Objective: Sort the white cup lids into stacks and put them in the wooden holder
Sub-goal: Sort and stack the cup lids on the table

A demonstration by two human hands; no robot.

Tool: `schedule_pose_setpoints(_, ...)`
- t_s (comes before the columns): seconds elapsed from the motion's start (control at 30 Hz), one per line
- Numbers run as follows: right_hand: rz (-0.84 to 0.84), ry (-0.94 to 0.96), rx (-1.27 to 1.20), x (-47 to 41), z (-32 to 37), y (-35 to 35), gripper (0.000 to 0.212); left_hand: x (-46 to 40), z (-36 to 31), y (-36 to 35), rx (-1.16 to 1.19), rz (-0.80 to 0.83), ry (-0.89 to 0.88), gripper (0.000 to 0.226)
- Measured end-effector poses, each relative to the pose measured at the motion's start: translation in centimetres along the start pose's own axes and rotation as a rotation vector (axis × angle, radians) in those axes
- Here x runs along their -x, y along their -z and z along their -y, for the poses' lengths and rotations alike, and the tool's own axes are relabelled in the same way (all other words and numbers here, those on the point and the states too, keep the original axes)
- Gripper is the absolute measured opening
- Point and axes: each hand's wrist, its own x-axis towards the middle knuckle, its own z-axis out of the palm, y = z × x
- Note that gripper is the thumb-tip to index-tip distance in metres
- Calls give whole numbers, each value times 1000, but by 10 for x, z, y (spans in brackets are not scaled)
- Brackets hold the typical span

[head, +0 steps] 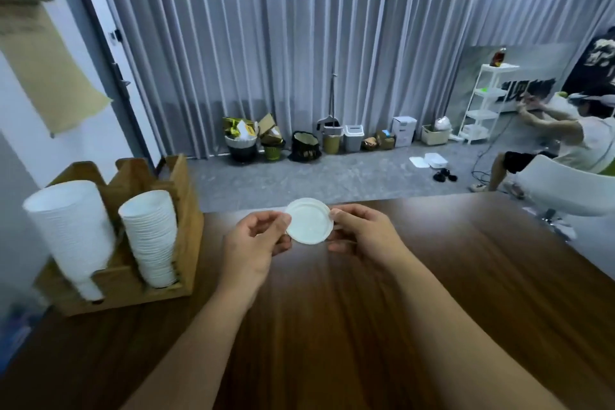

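Left hand (254, 238) and right hand (361, 231) pinch white lid (309, 221).

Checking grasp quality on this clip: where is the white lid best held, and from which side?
Best at its thin rim, from opposite sides. The white lid is a flat disc held upright above the table, so the left hand and right hand pinching its left and right edges looks a sound grip.

Head view looks forward and down across the table (432, 276).

No readable text

Large dark characters stand on the pale banner (519, 90) leaning by the white shelf rack (482, 103), but they are too blurred to read.
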Motion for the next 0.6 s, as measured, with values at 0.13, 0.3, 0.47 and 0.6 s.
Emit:
schedule_pose_setpoints(0.13, 89, -21, -32, -11, -5, -68, 14, 3, -23, 73, -115, -36, -14, 16)
schedule_pose_setpoints(0.3, 205, -17, -18, -19, -7, -144, 16, 7, -43, 146, -299, -42, -36, 37)
schedule_pose_setpoints(0.47, 261, 11, -10, -30, 1, -212, 15, -5, -60, 194, -375, -135, -72, 45)
schedule_pose_setpoints(0.6, 228, 83, 128, -52, 6, -251, 12, -24, -64, 220, -461, -196, -98, 49)
